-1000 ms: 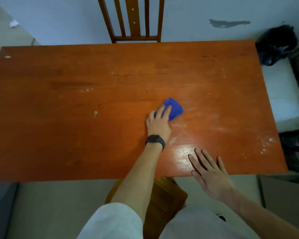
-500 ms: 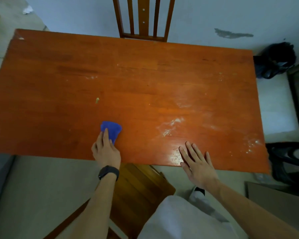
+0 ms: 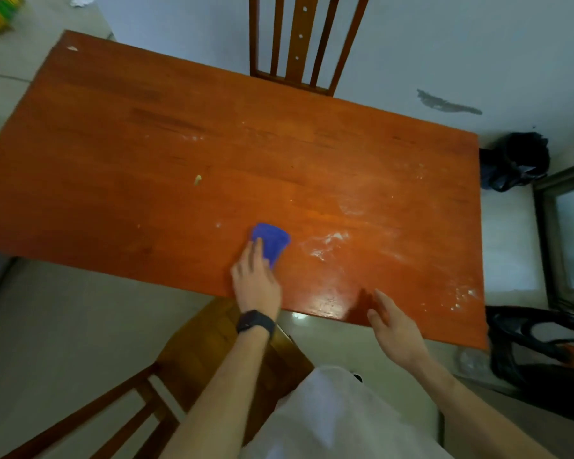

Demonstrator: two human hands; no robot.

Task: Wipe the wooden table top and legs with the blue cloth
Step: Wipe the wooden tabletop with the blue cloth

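Observation:
The orange-brown wooden table top fills the view, tilted, with white dusty smears right of centre. A small folded blue cloth lies on the top near the front edge. My left hand, with a black watch on the wrist, presses flat on the cloth's near side. My right hand hovers at the front edge to the right, fingers apart and blurred, holding nothing. The table legs are hidden.
A wooden chair back stands at the far edge. Another wooden chair sits under the near edge by my legs. A small crumb lies left of centre. Black bags and dark items lie right of the table.
My left hand slid the cloth from the middle to the left front, then back rightward toward the white smear. My right hand lifted off the table edge. The view tilted.

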